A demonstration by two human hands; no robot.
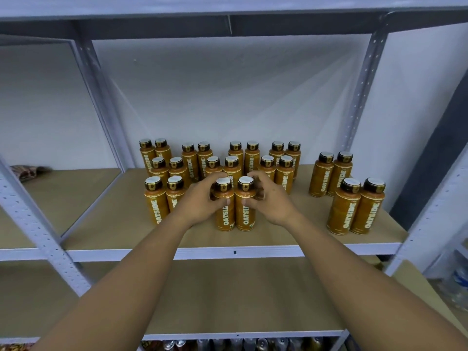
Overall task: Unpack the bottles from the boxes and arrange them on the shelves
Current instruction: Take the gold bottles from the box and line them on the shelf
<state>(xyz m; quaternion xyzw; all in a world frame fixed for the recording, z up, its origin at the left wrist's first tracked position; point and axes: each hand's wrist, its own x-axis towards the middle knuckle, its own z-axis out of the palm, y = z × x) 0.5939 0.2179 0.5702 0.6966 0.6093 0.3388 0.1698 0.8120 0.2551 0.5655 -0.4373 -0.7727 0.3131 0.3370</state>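
Two orange OATSIDE bottles with dark caps stand side by side at the front middle of the brown shelf board [121, 224]. My left hand [200, 201] wraps the left bottle [224, 214] from its left side. Around the right bottle [245, 214], my right hand [272, 201] curls from the right. Both bottles stand upright on the board, touching each other. Several more identical bottles [217, 158] stand in paired rows behind them. Another pair [162, 198] stands to the left, and further pairs [355, 206] to the right.
Grey perforated uprights [33, 221] frame the shelf unit on both sides, with a white front rail [202, 252] below the board. A lower shelf board [228, 300] lies under my forearms. Cans show at the bottom edge [228, 344]. A patterned packet [27, 171] lies on the neighbouring left shelf.
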